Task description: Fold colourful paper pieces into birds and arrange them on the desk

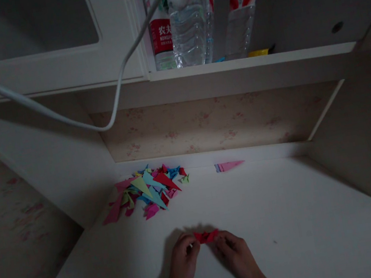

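A small piece of red folded paper (206,236) is stretched between my two hands, low over the white tabletop. My left hand (184,259) pinches its left end between thumb and fingers. The right end is pinched by my right hand (236,253). Its exact folded shape is too small and dark to make out. Beyond my left hand lies a heap of folded paper pieces (151,189) in pink, red, blue, green and yellow, some long and pointed.
A pink pointed paper piece (229,166) lies at the back of the white table (288,207). Overhead, a shelf (251,62) holds several plastic bottles (190,21). A white cable (112,120) hangs across the upper left. Panels close in both sides.
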Demonstrator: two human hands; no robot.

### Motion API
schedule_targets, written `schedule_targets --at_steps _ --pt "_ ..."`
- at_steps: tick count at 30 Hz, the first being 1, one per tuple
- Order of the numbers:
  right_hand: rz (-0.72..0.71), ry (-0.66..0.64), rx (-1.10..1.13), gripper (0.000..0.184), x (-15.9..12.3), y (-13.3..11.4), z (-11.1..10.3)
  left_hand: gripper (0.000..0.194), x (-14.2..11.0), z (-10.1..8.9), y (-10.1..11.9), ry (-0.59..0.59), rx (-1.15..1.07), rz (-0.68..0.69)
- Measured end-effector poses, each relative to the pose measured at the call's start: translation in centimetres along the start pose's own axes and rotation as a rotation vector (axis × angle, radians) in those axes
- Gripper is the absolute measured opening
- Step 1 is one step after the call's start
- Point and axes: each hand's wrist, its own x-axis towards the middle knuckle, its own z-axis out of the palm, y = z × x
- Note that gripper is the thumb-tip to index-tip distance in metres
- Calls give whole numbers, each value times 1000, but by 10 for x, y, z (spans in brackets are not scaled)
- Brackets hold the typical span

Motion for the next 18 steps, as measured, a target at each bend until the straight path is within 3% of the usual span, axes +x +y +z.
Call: schedule_targets --at_steps 8,18 --pt "-45 -6 -60 41 1 4 0 30 -1 -3 4 -53 60 102" --pt "-108 -14 -131 42 0 1 -1 34 -2 0 0 -69 66 106"
